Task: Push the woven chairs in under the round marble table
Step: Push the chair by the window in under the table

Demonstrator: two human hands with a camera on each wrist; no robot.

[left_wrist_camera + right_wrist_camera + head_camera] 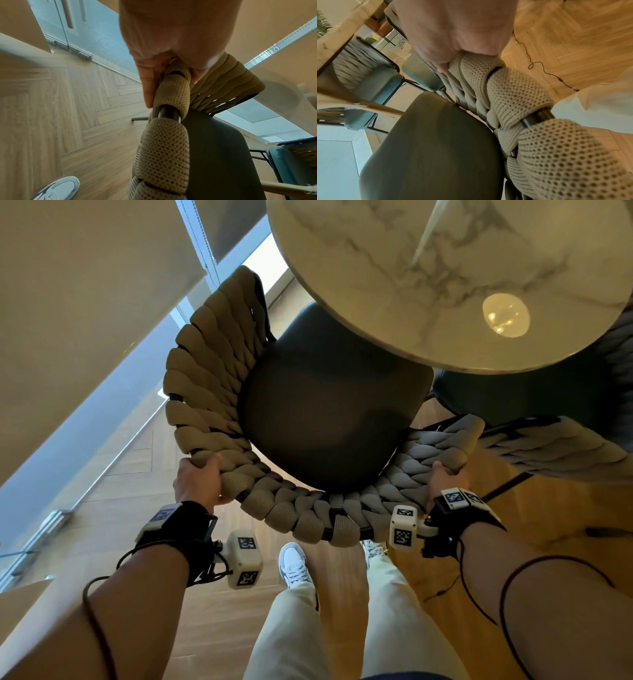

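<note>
Both hands are gripping the chair's (212, 392) woven back rim: the left hand (198, 479) is curling round its left side, the right hand (442, 477) round its right. The seat's (329, 405) front edge is sitting under the counter (428, 268). A second chair (555, 446) is standing just beside it.

No readable words, brands or numbers, only black-and-white square code tags (247, 543) on the white wrist blocks and bands, left and right of the chair (212, 392) back
</note>
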